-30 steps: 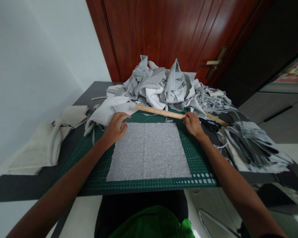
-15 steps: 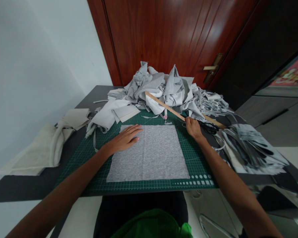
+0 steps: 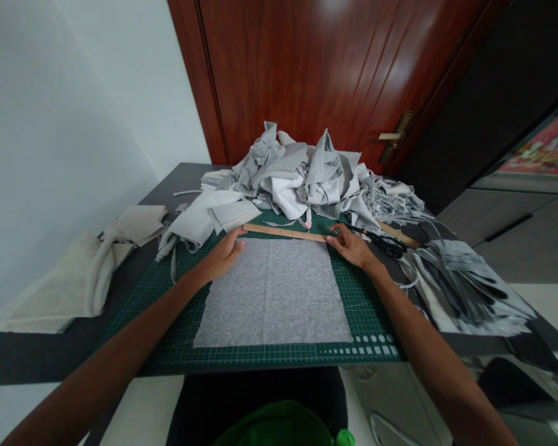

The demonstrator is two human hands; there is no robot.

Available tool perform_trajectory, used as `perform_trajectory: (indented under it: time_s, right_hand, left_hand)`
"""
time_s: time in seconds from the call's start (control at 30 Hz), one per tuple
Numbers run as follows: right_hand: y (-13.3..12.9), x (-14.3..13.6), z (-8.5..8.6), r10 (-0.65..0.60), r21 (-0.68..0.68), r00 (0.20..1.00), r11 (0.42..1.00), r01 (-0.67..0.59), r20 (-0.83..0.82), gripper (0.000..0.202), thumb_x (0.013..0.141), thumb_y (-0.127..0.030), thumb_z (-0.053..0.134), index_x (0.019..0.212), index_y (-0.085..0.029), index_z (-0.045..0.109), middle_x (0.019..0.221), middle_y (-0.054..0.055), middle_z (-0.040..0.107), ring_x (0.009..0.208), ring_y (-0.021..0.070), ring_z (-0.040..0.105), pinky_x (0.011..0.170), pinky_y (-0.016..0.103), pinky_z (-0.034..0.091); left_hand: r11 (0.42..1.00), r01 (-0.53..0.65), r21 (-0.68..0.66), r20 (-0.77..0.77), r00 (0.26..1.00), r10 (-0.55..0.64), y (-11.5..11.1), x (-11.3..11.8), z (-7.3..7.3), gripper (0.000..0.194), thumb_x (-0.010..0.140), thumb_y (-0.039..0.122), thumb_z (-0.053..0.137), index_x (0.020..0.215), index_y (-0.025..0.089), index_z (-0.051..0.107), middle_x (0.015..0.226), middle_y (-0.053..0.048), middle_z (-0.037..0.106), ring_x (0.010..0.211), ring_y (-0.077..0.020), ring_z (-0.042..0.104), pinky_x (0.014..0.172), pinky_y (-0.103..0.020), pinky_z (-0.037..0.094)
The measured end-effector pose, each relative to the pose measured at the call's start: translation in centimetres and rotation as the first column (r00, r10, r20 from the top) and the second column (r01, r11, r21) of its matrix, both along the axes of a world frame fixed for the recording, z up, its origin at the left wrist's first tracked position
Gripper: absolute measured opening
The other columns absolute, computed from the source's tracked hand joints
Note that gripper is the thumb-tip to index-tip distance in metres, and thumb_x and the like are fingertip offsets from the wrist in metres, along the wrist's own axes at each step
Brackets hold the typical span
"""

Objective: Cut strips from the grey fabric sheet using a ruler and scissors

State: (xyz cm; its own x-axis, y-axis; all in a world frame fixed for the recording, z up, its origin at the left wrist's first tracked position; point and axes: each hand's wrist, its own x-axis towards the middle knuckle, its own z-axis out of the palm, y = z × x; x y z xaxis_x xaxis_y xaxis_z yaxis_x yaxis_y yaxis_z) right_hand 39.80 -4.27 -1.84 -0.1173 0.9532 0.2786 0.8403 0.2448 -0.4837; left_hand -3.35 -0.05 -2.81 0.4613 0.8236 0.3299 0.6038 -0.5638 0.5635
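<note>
A piece of grey fabric (image 3: pixel 274 294) lies flat on the green cutting mat (image 3: pixel 372 316), with a faint crease running down it. Along its far edge stretches a wooden ruler (image 3: pixel 283 232), level from side to side. My left hand (image 3: pixel 224 253) grips the ruler's left end between thumb and fingers, beside the cloth's far left corner. At the other end, my right hand (image 3: pixel 351 246) pinches the ruler near the far right corner. Black-handled scissors (image 3: pixel 385 243) rest just right of my right hand.
Behind the mat rises a heap of grey and white cloth scraps (image 3: pixel 302 170). Folded pale fabric (image 3: pixel 88 272) sits at the left, and a stack of grey cloth pieces (image 3: pixel 474 285) at the right. Another wooden strip (image 3: pixel 397 234) lies by the scissors. A wooden door (image 3: pixel 297 74) stands behind.
The ruler has swung from a slant over the scraps down to the fabric's far edge. My left hand has left the cloth and taken the ruler's left end; my right hand shifted slightly left.
</note>
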Motion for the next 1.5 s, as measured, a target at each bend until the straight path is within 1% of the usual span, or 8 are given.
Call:
perform_trajectory:
  time_s: [0.13, 0.33, 0.57, 0.73, 0.9, 1.17, 1.37, 1.5]
  right_hand:
    - [-0.3, -0.6, 0.1, 0.089, 0.024, 0.996, 0.996, -0.089, 0.018, 0.051, 0.102, -0.065, 0.051, 0.127, -0.022, 0.059, 0.077, 0.002, 0.068, 0.067, 0.0249, 0.065, 0.064, 0.034, 0.046]
    - [-0.4, -1.0, 0.2, 0.119, 0.030, 0.993, 0.992, -0.120, 0.009, 0.042, 0.103, -0.060, 0.051, 0.122, -0.023, 0.060, 0.080, 0.002, 0.070, 0.069, 0.0241, 0.066, 0.067, 0.034, 0.048]
    - [-0.5, -0.9, 0.5, 0.225, 0.028, 0.974, 0.974, -0.225, 0.006, 0.036, 0.103, -0.054, 0.057, 0.122, -0.023, 0.061, 0.094, 0.005, 0.073, 0.079, 0.0244, 0.068, 0.075, 0.035, 0.051]
    - [-0.6, -0.4, 0.7, 0.318, 0.037, 0.948, 0.948, -0.317, -0.014, 0.033, 0.100, -0.050, 0.063, 0.119, -0.023, 0.062, 0.104, 0.007, 0.073, 0.088, 0.0252, 0.069, 0.081, 0.037, 0.052]
    - [-0.3, -0.2, 0.4, 0.302, 0.039, 0.953, 0.952, -0.303, 0.015, 0.030, 0.097, -0.045, 0.067, 0.117, -0.023, 0.063, 0.097, 0.005, 0.073, 0.079, 0.0229, 0.066, 0.076, 0.035, 0.051]
    - [-0.7, -0.6, 0.9, 0.367, -0.015, 0.930, 0.930, -0.367, 0.009, 0.028, 0.098, -0.045, 0.067, 0.115, -0.023, 0.067, 0.099, 0.005, 0.075, 0.082, 0.0220, 0.068, 0.077, 0.034, 0.051]
    - [-1.0, -1.9, 0.7, 0.368, 0.003, 0.929, 0.930, -0.368, 0.020, 0.028, 0.098, -0.045, 0.068, 0.115, -0.023, 0.069, 0.108, 0.008, 0.077, 0.089, 0.0237, 0.070, 0.081, 0.037, 0.054]
    - [-0.9, -2.3, 0.9, 0.463, 0.008, 0.885, 0.886, -0.464, 0.045, 0.028, 0.099, -0.047, 0.067, 0.111, -0.022, 0.072, 0.107, 0.009, 0.076, 0.094, 0.0253, 0.070, 0.086, 0.040, 0.056]
  left_hand:
    - [0.999, -0.035, -0.030, 0.097, 0.995, 0.038, 0.1, 0.2, 0.1, 0.070, 0.107, 0.064, 0.036, 0.158, 0.016, 0.041, 0.152, -0.018, 0.062, 0.145, -0.0307, 0.058, 0.127, -0.052, 0.042]
    - [0.997, -0.061, -0.042, 0.204, 0.976, 0.069, 0.0, 0.2, 1.0, 0.067, 0.105, 0.067, 0.039, 0.150, 0.018, 0.045, 0.128, -0.014, 0.074, 0.128, -0.0293, 0.067, 0.118, -0.050, 0.048]
    - [0.985, -0.168, -0.029, 0.179, 0.969, 0.171, 0.1, -0.2, 1.2, 0.041, 0.102, 0.060, 0.040, 0.107, 0.023, 0.056, 0.097, -0.003, 0.071, 0.097, -0.0240, 0.068, 0.093, -0.038, 0.056]
    - [0.993, -0.118, -0.005, 0.091, 0.989, 0.118, -0.3, -0.3, 1.8, 0.030, 0.099, 0.050, 0.045, 0.089, 0.024, 0.055, 0.079, 0.001, 0.063, 0.078, -0.0199, 0.062, 0.078, -0.033, 0.054]
    - [0.997, -0.046, 0.067, 0.005, 0.999, 0.046, -0.1, -0.3, 1.9, 0.026, 0.096, 0.040, 0.045, 0.076, 0.024, 0.053, 0.075, -0.002, 0.061, 0.078, -0.0213, 0.059, 0.078, -0.035, 0.051]
    - [0.988, 0.095, 0.119, -0.196, 0.978, -0.070, 0.0, -0.7, 1.6, 0.026, 0.091, 0.030, 0.048, 0.067, 0.024, 0.057, 0.078, -0.005, 0.065, 0.085, -0.0245, 0.061, 0.090, -0.043, 0.046]
    - [0.982, -0.012, 0.189, -0.227, 0.972, 0.056, 0.0, -1.0, 1.9, 0.030, 0.095, 0.036, 0.050, 0.068, 0.024, 0.056, 0.074, -0.005, 0.064, 0.086, -0.0256, 0.060, 0.092, -0.045, 0.046]
    - [0.979, -0.034, 0.203, -0.195, 0.978, 0.075, 0.2, -1.0, 1.9, 0.030, 0.100, 0.040, 0.048, 0.081, 0.023, 0.064, 0.084, -0.007, 0.068, 0.092, -0.0271, 0.064, 0.094, -0.044, 0.048]
